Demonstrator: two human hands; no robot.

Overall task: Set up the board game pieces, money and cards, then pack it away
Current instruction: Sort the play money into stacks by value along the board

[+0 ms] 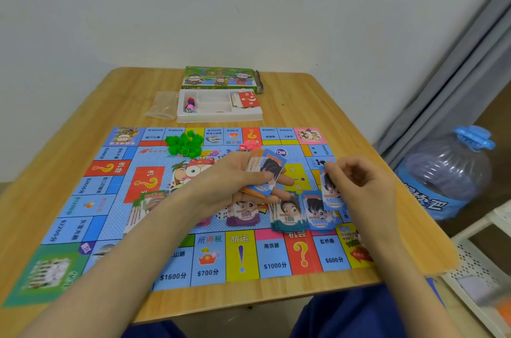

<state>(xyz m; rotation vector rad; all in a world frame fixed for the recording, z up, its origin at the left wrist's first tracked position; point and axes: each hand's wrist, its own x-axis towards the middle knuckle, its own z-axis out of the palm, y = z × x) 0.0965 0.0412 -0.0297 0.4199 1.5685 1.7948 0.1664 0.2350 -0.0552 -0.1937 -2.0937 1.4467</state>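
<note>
A colourful game board lies flat on the wooden table. My left hand grips a stack of paper money above the board's middle. My right hand pinches a single blue note just over the blue money pile. Beside that pile lie a teal 100 pile, a purple 500 pile and a green-edged pile at the left. Green houses and small red pieces sit near the board's far edge.
A white plastic tray behind the board holds pawns and dice and red question-mark cards. The green game box lies behind the tray, a clear bag to its left. A large blue water bottle stands on the floor at the right.
</note>
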